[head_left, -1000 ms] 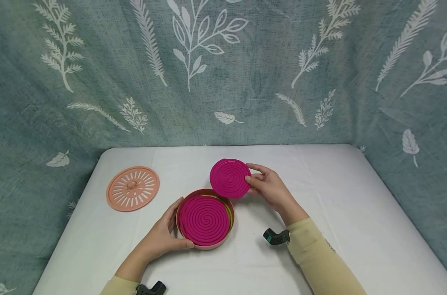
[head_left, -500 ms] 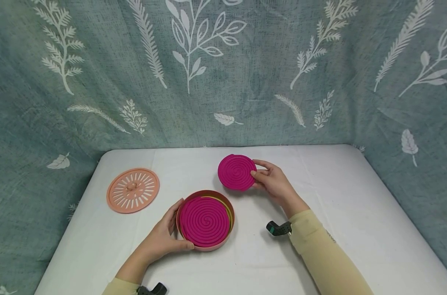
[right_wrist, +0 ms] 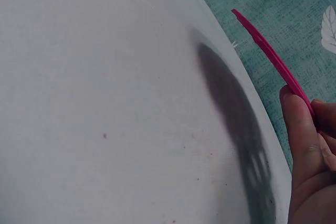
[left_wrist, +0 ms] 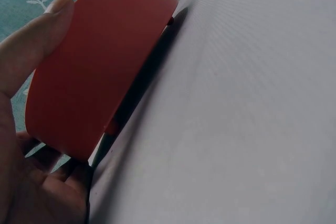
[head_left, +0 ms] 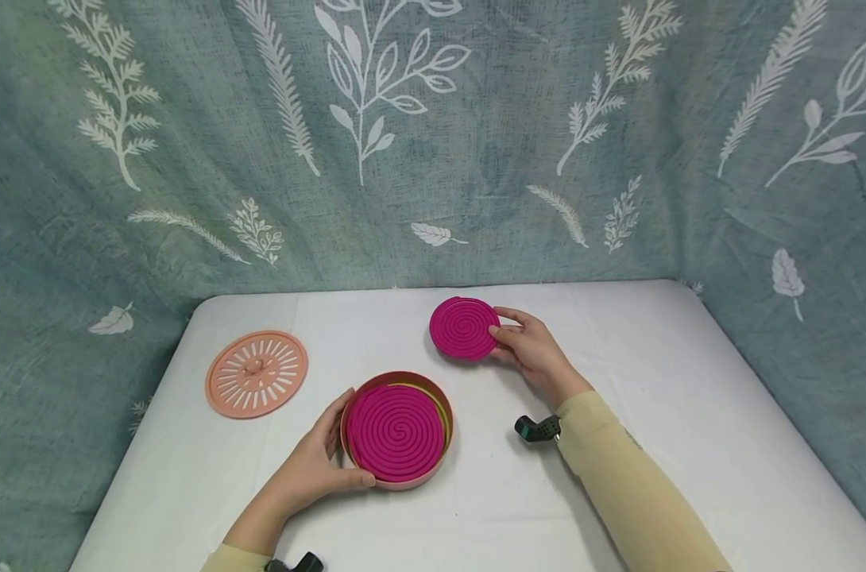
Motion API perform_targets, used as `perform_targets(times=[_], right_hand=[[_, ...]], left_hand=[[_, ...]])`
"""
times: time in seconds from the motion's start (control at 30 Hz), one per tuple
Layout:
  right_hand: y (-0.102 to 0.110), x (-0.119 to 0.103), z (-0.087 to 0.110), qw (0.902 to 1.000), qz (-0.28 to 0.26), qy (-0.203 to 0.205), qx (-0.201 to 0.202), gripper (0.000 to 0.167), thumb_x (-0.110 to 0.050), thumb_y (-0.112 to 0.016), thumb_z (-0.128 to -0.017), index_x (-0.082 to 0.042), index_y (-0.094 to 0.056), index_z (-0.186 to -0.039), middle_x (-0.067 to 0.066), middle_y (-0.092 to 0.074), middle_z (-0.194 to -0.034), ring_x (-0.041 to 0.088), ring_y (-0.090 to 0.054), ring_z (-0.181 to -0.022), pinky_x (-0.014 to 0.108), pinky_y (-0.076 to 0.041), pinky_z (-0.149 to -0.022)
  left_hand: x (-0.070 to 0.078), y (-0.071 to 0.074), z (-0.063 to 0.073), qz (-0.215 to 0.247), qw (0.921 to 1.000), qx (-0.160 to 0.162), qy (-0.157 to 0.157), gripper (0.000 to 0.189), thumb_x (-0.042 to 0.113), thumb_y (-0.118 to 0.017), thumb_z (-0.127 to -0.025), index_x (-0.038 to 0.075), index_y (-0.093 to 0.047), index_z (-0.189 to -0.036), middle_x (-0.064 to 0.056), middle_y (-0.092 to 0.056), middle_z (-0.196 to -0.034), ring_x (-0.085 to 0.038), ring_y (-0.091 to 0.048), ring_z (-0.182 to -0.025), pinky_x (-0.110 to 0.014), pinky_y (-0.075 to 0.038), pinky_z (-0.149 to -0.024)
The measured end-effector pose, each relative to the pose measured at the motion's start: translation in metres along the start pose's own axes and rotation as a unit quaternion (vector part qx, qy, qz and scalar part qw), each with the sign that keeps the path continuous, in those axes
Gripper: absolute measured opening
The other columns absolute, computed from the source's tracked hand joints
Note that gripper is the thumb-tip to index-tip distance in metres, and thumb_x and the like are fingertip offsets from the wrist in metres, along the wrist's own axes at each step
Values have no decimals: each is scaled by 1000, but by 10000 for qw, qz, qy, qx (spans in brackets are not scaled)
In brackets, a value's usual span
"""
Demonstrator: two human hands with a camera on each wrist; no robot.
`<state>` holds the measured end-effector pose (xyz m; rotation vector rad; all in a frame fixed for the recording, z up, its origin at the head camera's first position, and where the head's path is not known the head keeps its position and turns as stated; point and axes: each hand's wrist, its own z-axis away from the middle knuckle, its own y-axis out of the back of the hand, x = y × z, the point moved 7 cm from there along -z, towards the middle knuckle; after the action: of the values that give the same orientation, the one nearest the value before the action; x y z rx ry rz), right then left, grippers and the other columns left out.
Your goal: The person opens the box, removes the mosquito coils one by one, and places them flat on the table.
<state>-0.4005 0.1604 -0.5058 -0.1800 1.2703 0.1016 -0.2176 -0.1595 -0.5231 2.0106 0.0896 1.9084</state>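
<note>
My left hand (head_left: 317, 459) grips the side of a round salmon-pink coil holder (head_left: 447, 463), thumb at the front and fingers behind. In the left wrist view, its smooth outer wall (left_wrist: 100, 66) and small feet show. Inside the holder lies a magenta mosquito coil (head_left: 396, 433), with a yellow-green edge (head_left: 440, 405) showing beside it. My right hand (head_left: 536, 353) pinches another magenta mosquito coil (head_left: 464, 328) by its right edge, behind the holder. Seen edge-on in the right wrist view, this held coil (right_wrist: 273, 56) is thin and stands off the table, its shadow below.
A flat salmon-pink lid (head_left: 257, 374) with radial slots and a small central knob lies at the left on the white-covered table (head_left: 476, 516). Behind the table hangs a green leaf-patterned cloth (head_left: 490, 143). Black wrist devices (head_left: 536, 429) are on both arms.
My right hand has carried its mosquito coil away from above the holder, back and to the right. My left hand stays on the holder.
</note>
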Motion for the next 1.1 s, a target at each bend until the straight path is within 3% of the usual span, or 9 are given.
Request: perform_targets(times=[0.33, 0.63, 1.1], right_hand=[[-1, 3, -16, 9998, 119, -139, 4, 54, -9, -60, -100, -12, -39, -150, 21, -60, -121, 18, -69, -90, 38, -58, -89], [3, 5, -29, 9988, 378, -285, 109, 55, -9, -60, -99, -12, -40, -150, 16, -60, -115, 13, -67, -82, 32, -61, -82], [-2, 9, -36, 9972, 473, -513, 255, 54, -14, -60, -100, -6, -39, -149, 15, -55, -131, 13, -69, -90, 29, -60, -82]], left_hand=[[-1, -1, 2, 168, 9998, -85, -44, 126, 29, -97, -59, 16, -21, -158, -1, -27, -160, -21, -20, -147, -33, -21, -116], [0, -1, 3, 187, 9998, -62, 52, 126, 28, -98, -58, 18, -21, -158, 0, -27, -160, -20, -21, -147, -34, -23, -116], [1, -1, 1, 197, 9998, -88, -38, 126, 27, -97, -59, 17, -21, -158, -1, -29, -159, -21, -21, -147, -34, -21, -117]])
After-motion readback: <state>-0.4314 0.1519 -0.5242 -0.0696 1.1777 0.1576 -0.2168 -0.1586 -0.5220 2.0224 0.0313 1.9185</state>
